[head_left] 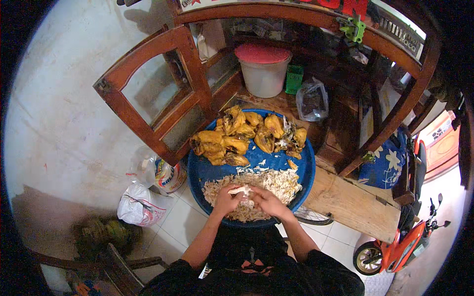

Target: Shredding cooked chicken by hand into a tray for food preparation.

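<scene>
A large round blue tray (210, 171) lies in front of me. Along its far side sit several pieces of yellow-brown cooked chicken (216, 146), some partly pulled apart. A wide heap of pale shredded chicken (282, 186) covers the near half. Just over that heap my left hand (227, 201) and my right hand (270, 203) meet, fingers closed on a small piece of white chicken meat (243, 190). The left fingers pinch it from one side and the right fingers from the other. The right fingertips are partly hidden by the hand itself.
Behind the tray stands a brown wooden cabinet with its glazed door (153, 93) swung out left. Inside are a white bucket (266, 76) with a red lid, a green basket (294, 80) and a clear plastic bag (312, 101). A wooden plank (350, 200) juts out right, near an orange motorbike (402, 249).
</scene>
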### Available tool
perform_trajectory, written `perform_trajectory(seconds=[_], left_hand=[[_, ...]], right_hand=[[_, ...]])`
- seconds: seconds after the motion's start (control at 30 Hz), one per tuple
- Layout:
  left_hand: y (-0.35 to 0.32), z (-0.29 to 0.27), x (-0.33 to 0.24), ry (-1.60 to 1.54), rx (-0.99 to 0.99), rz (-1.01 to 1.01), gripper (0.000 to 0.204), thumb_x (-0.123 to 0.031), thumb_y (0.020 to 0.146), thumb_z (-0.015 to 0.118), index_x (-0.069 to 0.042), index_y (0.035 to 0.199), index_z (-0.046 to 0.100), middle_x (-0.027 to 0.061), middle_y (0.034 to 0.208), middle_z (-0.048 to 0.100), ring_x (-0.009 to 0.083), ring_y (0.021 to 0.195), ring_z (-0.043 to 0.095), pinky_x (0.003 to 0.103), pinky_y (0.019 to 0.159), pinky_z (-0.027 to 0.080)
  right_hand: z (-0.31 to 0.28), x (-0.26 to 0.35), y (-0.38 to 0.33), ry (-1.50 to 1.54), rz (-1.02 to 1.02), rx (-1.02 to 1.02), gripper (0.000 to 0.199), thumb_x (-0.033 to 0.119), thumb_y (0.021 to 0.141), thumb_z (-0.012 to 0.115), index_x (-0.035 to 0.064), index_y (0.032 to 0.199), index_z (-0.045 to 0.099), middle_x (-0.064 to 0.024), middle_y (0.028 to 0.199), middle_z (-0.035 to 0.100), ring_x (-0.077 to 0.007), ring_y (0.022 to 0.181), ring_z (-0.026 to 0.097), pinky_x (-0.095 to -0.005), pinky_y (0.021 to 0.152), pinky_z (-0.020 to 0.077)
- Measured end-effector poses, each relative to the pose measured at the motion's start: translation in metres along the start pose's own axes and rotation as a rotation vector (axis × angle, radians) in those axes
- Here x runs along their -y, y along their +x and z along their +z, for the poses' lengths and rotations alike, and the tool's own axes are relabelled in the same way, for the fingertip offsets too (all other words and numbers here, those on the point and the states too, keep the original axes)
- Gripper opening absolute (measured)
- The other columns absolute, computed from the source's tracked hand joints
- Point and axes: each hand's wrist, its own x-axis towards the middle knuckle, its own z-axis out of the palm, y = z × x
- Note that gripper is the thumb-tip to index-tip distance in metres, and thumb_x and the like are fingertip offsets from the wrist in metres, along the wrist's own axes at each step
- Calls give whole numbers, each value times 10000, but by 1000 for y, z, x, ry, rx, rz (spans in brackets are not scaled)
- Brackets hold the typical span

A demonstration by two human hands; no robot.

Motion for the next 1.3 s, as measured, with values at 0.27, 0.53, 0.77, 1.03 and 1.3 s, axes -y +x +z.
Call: perform_trajectory(seconds=[0.27, 0.53, 0.77, 1.03, 1.3], left_hand=[[1, 12, -13, -340, -26, -159, 325, -115, 766, 651, 89, 1014, 602, 150, 927, 665, 188, 870, 654, 267, 755, 523], [-4, 5, -46, -100, -13, -110, 217, -73, 795, 632, 6, 997, 638, 96, 867, 671, 157, 776, 664, 280, 681, 525], [1, 3, -36, 66, 23, 184, 214, -60, 775, 648, 10, 977, 640, 80, 843, 667, 144, 682, 640, 286, 654, 511], [1, 4, -49, 17, -5, 10, 212, -23, 760, 626, -12, 972, 637, 53, 841, 649, 126, 756, 624, 270, 701, 515], [0, -2, -43, 32, -18, 115, 268, -145, 776, 695, 4, 996, 653, 86, 909, 665, 134, 807, 626, 280, 682, 516]], right_hand=[[-5, -27, 16, -137, -331, -358, 363, 191, 945, 482, 51, 1278, 520, -4, 654, 510, -79, 574, 462, -248, 492, 384], [-9, -32, 13, -101, -207, -185, 402, 197, 952, 466, 77, 1335, 466, 11, 641, 496, -69, 514, 437, -236, 441, 365], [-1, -12, 5, 5, -92, -65, 361, 224, 941, 498, 114, 1285, 502, 26, 615, 471, -68, 447, 423, -231, 404, 382], [16, -31, 18, -76, -273, -316, 251, 219, 951, 498, 77, 1151, 551, 10, 621, 480, -66, 511, 423, -236, 466, 352], [2, -38, 23, -176, -302, -397, 371, 178, 927, 488, 2, 1254, 486, -106, 795, 631, -206, 666, 569, -359, 658, 467]])
